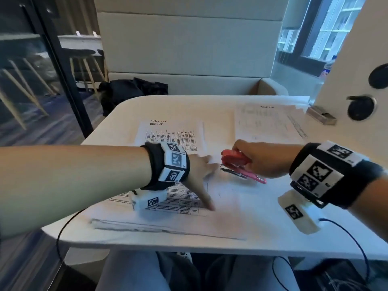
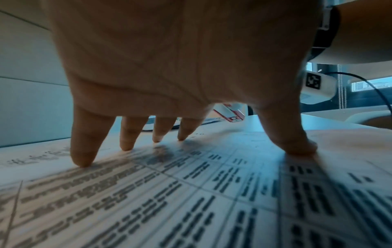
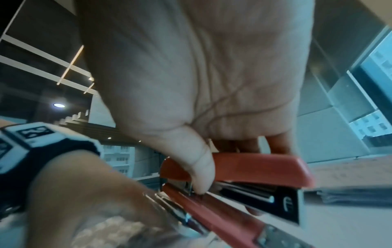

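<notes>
A stack of printed sheets (image 1: 231, 208) with a table of text lies on the white table (image 1: 189, 244) in front of me. My left hand (image 1: 206, 181) is spread flat on it, fingertips (image 2: 81, 162) and thumb pressing the top page (image 2: 191, 193). Just right of it, my right hand (image 1: 258, 160) grips a red stapler (image 1: 235, 159), held slightly above the sheets near the stack's far edge. In the right wrist view my thumb lies on the side of the stapler (image 3: 254, 169), whose top arm and base gape apart.
A second printed sheet (image 1: 172, 133) lies beyond the left hand and another pile of papers (image 1: 266, 120) at the far right. A small metal box (image 1: 321, 115) sits by the right wall. A black bag (image 1: 130, 91) rests on the bench behind the table.
</notes>
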### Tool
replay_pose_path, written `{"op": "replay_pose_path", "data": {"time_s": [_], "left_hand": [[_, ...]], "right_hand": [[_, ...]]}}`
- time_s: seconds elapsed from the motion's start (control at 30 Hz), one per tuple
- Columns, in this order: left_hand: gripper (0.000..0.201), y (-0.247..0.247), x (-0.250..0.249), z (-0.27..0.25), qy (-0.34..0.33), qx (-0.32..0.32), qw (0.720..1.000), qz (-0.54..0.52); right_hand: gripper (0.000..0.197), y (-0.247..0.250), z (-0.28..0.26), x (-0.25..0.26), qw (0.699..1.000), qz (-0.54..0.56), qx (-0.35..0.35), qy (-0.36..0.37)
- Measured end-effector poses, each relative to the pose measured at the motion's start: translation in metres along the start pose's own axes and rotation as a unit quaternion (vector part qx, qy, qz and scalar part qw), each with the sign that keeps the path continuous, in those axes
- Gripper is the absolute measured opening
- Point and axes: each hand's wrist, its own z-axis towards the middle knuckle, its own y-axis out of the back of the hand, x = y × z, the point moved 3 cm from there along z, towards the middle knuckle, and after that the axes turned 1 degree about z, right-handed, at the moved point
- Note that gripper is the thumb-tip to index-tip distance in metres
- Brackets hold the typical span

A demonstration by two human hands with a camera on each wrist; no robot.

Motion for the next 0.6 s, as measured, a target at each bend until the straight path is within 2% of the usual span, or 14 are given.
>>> {"op": "replay_pose_path", "data": {"time_s": [0.1,0.2,0.3,0.4,0.53,0.6], "left_hand": [[0.124,-0.004,0.003,0.005,0.009,0.022,1.0,-0.013],[0.126,-0.008,0.005,0.007,0.022,0.031,0.999,-0.015],[0.13,-0.012,0.006,0.008,0.029,0.032,0.999,-0.025],[0.135,-0.015,0.007,0.011,0.029,0.029,0.999,-0.03],[0.136,-0.017,0.008,0.013,0.031,0.033,0.998,-0.031],[0.134,-0.016,0.007,0.013,0.031,0.034,0.998,-0.031]], "right_hand": [[0.017,-0.018,0.004,0.002,0.999,-0.034,0.022,0.024],[0.026,-0.03,0.008,0.004,0.997,-0.051,0.046,0.029],[0.03,-0.034,0.01,0.006,0.996,-0.065,0.042,0.044],[0.02,-0.038,0.011,0.006,0.993,-0.086,0.03,0.075],[0.037,-0.038,0.014,0.008,0.99,-0.083,0.023,0.109],[0.032,-0.04,0.016,0.009,0.99,-0.076,0.026,0.112]]}}
